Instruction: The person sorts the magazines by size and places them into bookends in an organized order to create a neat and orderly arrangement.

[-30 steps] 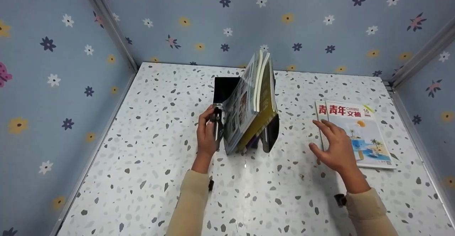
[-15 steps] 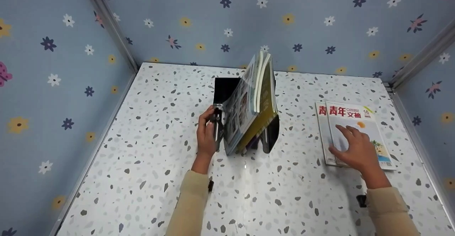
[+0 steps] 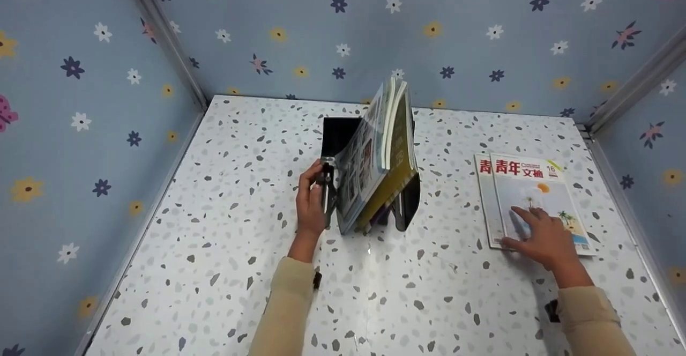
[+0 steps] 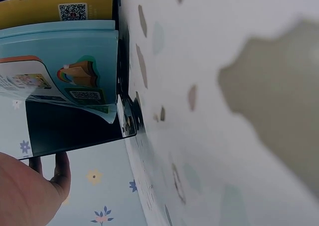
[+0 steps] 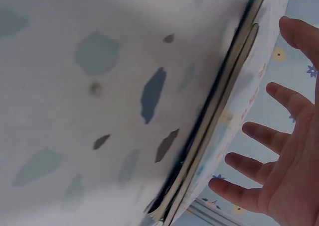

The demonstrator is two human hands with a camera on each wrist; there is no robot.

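Note:
My left hand [image 3: 311,203] grips the left side panel of a black bookend [image 3: 340,133]. In the left wrist view, its fingers bend against the edge of the black panel [image 4: 75,129]. Several books stand in the bookend, leaning right at the top, among them a light blue one [image 3: 359,179] and a yellow one [image 3: 401,149]. On the right, my right hand [image 3: 549,240] spreads over a white magazine [image 3: 512,187] with red lettering, covering its lower part. Beneath that lies a second magazine [image 3: 486,208], showing along the left. The right wrist view shows spread fingers [image 5: 264,136] above the stacked magazines.
Both stand on a white speckled table [image 3: 241,249]. A flowered blue back panel [image 3: 300,18] rises behind, close to the tops of the books. Side panels with metal frame posts [image 3: 166,39] border the table left and right.
My right hand has moved right and then down over the magazines, its thumb coming to the lower left of the top one. The left hand and bookend have stayed in place.

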